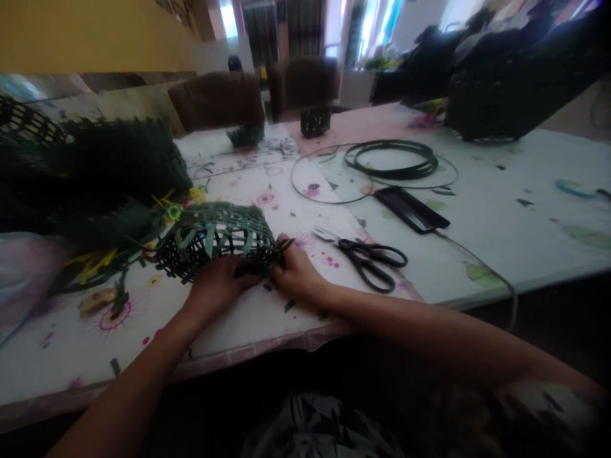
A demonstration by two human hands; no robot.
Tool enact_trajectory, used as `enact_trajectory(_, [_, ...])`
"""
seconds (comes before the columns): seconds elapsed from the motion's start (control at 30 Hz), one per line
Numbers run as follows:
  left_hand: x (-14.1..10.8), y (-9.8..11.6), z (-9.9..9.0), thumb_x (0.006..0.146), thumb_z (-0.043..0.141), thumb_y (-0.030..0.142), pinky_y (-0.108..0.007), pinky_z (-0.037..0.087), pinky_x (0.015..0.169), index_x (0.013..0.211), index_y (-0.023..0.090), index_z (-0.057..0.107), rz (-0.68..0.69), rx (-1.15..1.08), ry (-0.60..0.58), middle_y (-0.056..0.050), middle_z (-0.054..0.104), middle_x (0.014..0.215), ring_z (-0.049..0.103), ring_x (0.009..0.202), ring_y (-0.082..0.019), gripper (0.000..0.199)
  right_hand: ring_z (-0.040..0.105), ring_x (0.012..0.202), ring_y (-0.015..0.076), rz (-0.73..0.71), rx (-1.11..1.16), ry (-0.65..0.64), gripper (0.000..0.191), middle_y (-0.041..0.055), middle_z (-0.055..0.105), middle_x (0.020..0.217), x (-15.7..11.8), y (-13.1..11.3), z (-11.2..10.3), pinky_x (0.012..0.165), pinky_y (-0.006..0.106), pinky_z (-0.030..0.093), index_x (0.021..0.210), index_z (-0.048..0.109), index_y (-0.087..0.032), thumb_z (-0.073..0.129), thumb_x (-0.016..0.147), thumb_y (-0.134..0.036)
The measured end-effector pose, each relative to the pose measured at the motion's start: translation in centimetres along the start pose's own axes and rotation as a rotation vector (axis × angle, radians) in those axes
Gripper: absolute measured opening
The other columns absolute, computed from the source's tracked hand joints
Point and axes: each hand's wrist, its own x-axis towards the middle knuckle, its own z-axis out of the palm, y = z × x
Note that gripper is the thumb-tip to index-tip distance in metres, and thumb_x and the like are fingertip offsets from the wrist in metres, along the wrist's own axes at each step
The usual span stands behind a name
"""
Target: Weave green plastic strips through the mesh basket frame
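Note:
A dark green woven basket lies on its side on the flowered tablecloth, its open lattice facing me. My left hand is closed on the basket's near edge, with the fingertips partly hidden in shadow. At the basket's right end my right hand pinches a dark green strip that sticks out from the weave. Right of that hand lie black-handled scissors, their blades pointing up and left.
A phone with a cable lies beyond the scissors, near a coil of green strip. Large dark woven pieces crowd the left, and a big basket stands at the right. Small baskets and chairs are farther back.

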Motion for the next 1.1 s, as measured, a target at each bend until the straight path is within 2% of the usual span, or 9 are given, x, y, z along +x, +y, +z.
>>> enact_trajectory(0.2, [0.0,-0.1,0.1,0.080,0.066,0.042,-0.035,0.050,0.082,0.104,0.027,0.076,0.018,-0.022,-0.020,-0.004,0.077,0.103,0.069,0.093,-0.027,0.030,0.048,0.070,0.0179,0.014,0.005,-0.004,0.022,-0.0008,0.049,0.075,0.0,0.0,0.0,0.065,0.032,0.034,0.082,0.036,-0.024,0.045,0.065,-0.014])
enact_trajectory(0.57, [1.4,-0.2,-0.9,0.077,0.065,0.043,-0.037,0.047,0.084,0.103,0.024,0.071,0.039,0.053,-0.167,-0.004,0.074,0.107,0.066,0.099,-0.029,0.034,0.046,0.068,0.0167,0.007,-0.007,-0.008,0.022,-0.0021,0.047,0.073,0.0,0.2,0.0,0.063,0.033,0.033,0.081,0.034,-0.024,0.046,0.068,-0.012])
enact_trajectory(0.7, [1.4,-0.5,-0.8,0.076,0.066,0.043,-0.038,0.048,0.082,0.101,0.023,0.071,0.024,0.045,-0.178,-0.005,0.074,0.101,0.066,0.093,-0.029,0.032,0.046,0.069,0.0167,0.011,-0.002,-0.012,0.022,-0.0015,0.048,0.074,0.0,0.0,-0.1,0.064,0.033,0.034,0.081,0.034,-0.024,0.047,0.069,-0.011])
enact_trajectory(0.9, [1.2,-0.9,-0.7,0.073,0.071,0.043,-0.037,0.049,0.084,0.100,0.025,0.072,0.049,0.010,-0.095,-0.004,0.074,0.103,0.067,0.095,-0.028,0.032,0.048,0.072,0.0174,0.014,0.014,-0.020,0.021,-0.0003,0.050,0.076,0.0,0.0,-0.1,0.066,0.034,0.038,0.081,0.035,-0.024,0.049,0.071,-0.011])
enact_trajectory(1.1, [1.6,-0.7,-0.6,0.072,0.069,0.041,-0.037,0.049,0.085,0.100,0.023,0.069,0.061,-0.051,-0.154,-0.003,0.074,0.100,0.067,0.094,-0.028,0.033,0.047,0.070,0.0173,0.001,0.035,-0.020,0.021,-0.0016,0.047,0.075,0.0,0.0,0.0,0.064,0.033,0.036,0.081,0.036,-0.024,0.046,0.069,-0.011])
